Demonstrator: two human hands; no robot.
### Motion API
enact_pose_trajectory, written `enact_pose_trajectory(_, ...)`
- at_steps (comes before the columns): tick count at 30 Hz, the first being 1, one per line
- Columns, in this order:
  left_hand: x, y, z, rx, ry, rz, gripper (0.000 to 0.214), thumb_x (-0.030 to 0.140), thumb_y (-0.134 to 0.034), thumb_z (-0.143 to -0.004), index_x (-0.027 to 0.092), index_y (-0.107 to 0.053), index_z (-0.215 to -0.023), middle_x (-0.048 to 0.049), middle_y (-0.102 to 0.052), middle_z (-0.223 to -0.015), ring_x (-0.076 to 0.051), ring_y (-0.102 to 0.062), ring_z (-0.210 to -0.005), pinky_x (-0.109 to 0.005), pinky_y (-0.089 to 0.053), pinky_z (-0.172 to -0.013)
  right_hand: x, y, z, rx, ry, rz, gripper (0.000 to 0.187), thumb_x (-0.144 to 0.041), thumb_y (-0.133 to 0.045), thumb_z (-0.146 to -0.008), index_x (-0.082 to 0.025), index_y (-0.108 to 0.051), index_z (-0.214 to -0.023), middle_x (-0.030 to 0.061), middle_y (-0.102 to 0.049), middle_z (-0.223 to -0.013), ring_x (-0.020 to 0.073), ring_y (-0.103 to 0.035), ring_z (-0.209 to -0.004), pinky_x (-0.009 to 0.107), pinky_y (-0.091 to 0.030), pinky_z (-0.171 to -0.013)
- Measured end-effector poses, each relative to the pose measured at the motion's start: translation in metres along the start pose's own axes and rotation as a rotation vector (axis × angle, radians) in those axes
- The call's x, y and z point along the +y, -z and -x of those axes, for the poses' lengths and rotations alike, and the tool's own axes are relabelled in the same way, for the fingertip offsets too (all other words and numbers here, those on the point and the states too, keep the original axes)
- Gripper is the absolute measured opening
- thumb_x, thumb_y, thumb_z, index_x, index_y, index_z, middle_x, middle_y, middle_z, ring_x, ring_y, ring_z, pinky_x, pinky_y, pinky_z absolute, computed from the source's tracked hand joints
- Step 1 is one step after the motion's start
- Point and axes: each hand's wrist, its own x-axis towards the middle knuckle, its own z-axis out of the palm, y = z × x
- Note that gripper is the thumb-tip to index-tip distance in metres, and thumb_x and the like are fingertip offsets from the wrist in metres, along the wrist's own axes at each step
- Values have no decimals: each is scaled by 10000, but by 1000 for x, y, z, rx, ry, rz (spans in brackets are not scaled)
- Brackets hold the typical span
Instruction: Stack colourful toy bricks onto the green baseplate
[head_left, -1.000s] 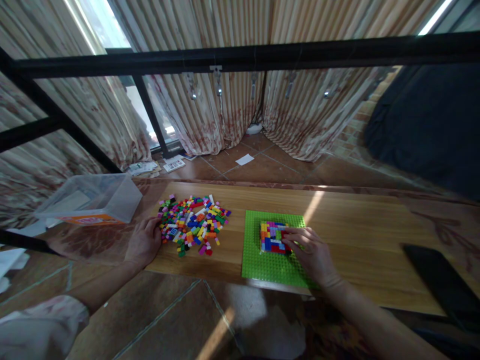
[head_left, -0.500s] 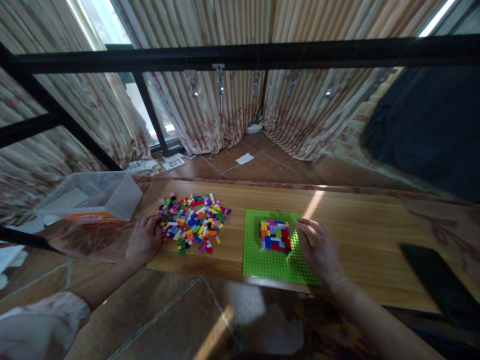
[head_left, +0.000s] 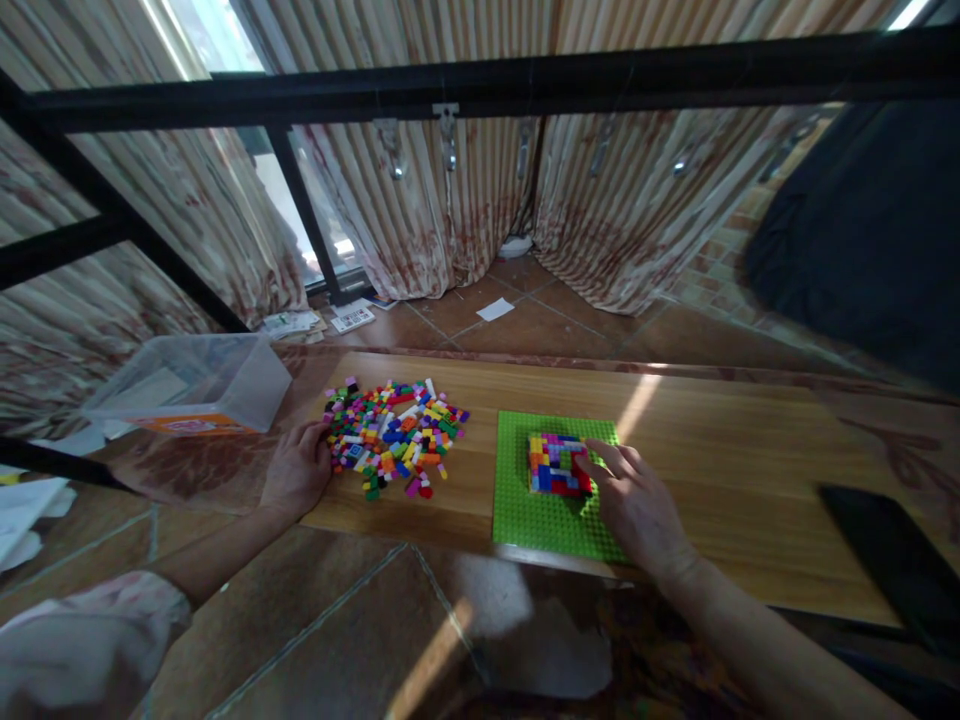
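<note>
A green baseplate [head_left: 532, 510] lies near the front edge of the wooden table [head_left: 712, 470]. A multicoloured block of small bricks [head_left: 553, 463] is built on it. My right hand [head_left: 637, 500] rests on the plate's right part, fingers stretched toward the block's right side and touching it, nothing held. A pile of loose coloured bricks [head_left: 394, 432] lies to the left of the plate. My left hand [head_left: 296, 472] lies at the pile's left edge, fingers loosely curled against the bricks; I cannot make out anything in it.
A clear plastic box [head_left: 191, 385] with an orange label stands at the table's far left. A black flat object [head_left: 892, 560] lies at the right front. A black metal frame [head_left: 480, 85] crosses overhead. Curtains and tiled floor lie behind.
My right hand pulled off the brick block to the right, then came back so its fingertips touch the block's right side. My left hand stayed at the pile. The camera shifted slightly.
</note>
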Motion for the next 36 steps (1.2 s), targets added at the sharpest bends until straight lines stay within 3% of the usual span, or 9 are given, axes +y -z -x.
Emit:
enact_pose_trajectory(7,1,2,1,1,-10,5,347,257,-380,-844,165,-567,-1121,-117,-582,-1149,-283,-532,-1080,-434,-430,-965,-1,3,-2,15,-65,-56,470,26,-432,-721,-202,-707,-1026,113,-617,-1181,252,-535,-1084,407,-445,-929)
enact_pose_trajectory(12,0,-1,1,28,-32,23,342,229,-378,-849,164,-566,-1127,-121,-583,-1138,-270,-528,-1079,-428,-427,-978,-1,5,0,80,-99,-37,461,-6,-425,-744,-196,-674,-1082,125,-596,-1193,260,-527,-1102,426,-448,-921)
enact_pose_trajectory(17,3,0,4,16,-7,39,347,200,-389,-846,155,-571,-1138,-126,-590,-1146,-273,-523,-1101,-417,-428,-977,-12,6,-5,210,-77,-137,327,-104,-439,-834,-181,-652,-1070,117,-627,-1111,245,-566,-1000,421,-475,-880)
enact_pose_trajectory(20,4,0,4,17,-15,65,354,171,-396,-837,134,-573,-1141,-136,-600,-1136,-272,-522,-1100,-416,-420,-992,-35,5,-8,191,27,-275,258,-155,-456,-873,-201,-657,-1028,85,-648,-1079,222,-583,-958,393,-480,-880)
enact_pose_trajectory(23,3,-2,4,23,-8,73,347,167,-398,-842,133,-572,-1140,-134,-595,-1145,-270,-522,-1100,-414,-413,-1003,-73,7,-14,84,77,-351,242,-181,-453,-896,-225,-665,-1003,64,-673,-990,211,-599,-905,362,-485,-829)
enact_pose_trajectory(26,1,-4,5,26,-1,84,341,168,-403,-847,152,-570,-1144,-127,-588,-1155,-270,-524,-1105,-410,-422,-989,-111,7,-27,-33,34,-375,225,-178,-456,-898,-216,-674,-936,61,-678,-868,211,-601,-851,345,-471,-788)
enact_pose_trajectory(29,1,-4,5,23,-13,86,342,157,-410,-845,157,-565,-1150,-123,-586,-1161,-274,-518,-1115,-414,-418,-997,-139,-1,-47,-44,-82,-405,218,-197,-455,-906,-212,-670,-874,57,-664,-813,203,-594,-808,328,-453,-755)
enact_pose_trajectory(36,1,-6,6,53,14,90,333,145,-423,-841,170,-563,-1142,-95,-591,-1153,-255,-534,-1077,-414,-435,-990,-166,-30,-79,3,-253,-413,217,-297,-468,-913,-195,-660,-916,66,-658,-886,207,-566,-866,314,-408,-787)
